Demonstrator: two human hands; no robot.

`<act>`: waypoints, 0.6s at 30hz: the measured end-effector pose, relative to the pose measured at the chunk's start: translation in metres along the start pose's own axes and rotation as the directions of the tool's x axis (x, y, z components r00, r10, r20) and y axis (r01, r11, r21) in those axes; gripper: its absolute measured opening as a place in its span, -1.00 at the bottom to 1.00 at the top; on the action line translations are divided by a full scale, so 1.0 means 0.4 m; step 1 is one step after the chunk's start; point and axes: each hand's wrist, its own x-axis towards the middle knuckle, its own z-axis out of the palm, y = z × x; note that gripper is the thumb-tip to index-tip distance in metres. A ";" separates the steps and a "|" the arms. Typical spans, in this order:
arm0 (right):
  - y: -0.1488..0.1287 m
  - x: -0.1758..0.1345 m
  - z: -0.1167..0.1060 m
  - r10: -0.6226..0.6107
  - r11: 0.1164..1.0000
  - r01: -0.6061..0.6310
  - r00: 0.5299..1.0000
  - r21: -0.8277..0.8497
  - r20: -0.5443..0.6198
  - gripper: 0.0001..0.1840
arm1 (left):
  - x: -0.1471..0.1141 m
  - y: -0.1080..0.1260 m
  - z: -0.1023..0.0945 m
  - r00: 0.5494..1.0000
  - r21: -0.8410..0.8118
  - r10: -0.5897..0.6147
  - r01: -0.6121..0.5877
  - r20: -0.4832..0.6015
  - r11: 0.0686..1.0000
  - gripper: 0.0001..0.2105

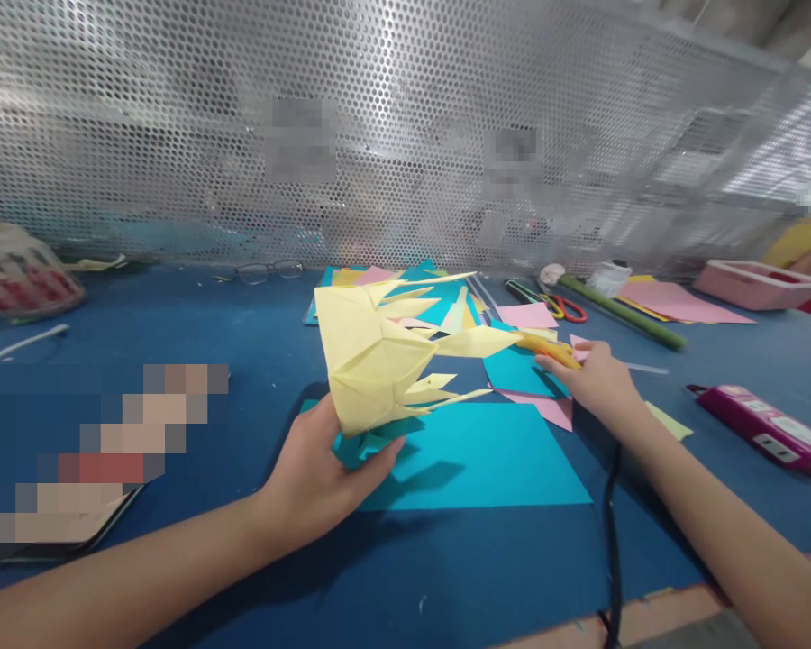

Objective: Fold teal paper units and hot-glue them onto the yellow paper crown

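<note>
My left hand (311, 473) is closed on a pale yellow folded-paper model (378, 356), held above the table with its several thin points toward the right. In my right hand (605, 383) is an orange-yellow glue gun (551, 349), mostly covered by the fingers, with a black cord (612, 541) hanging below the wrist. Its front end meets or overlaps the tip of the longest paper point; contact is not certain. Beneath the model lies a blue paper sheet (487, 460), crossed by the model's shadow.
Paper scraps (527, 315), scissors (571, 309) and a green stick (622, 313) lie farther back. At right are a purple power strip (767, 428) and a pink basket (760, 287). Eyeglasses (267, 270) rest near the perforated metal panel (405, 126). A blurred-out device (95, 523) is at left.
</note>
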 end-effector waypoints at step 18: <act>-0.288 -0.217 -0.103 -0.861 0.381 0.902 0.426 0.205 -0.279 -0.65 | 0.009 0.005 -0.001 1.000 -0.020 0.028 -0.029 -0.013 0.999 -0.73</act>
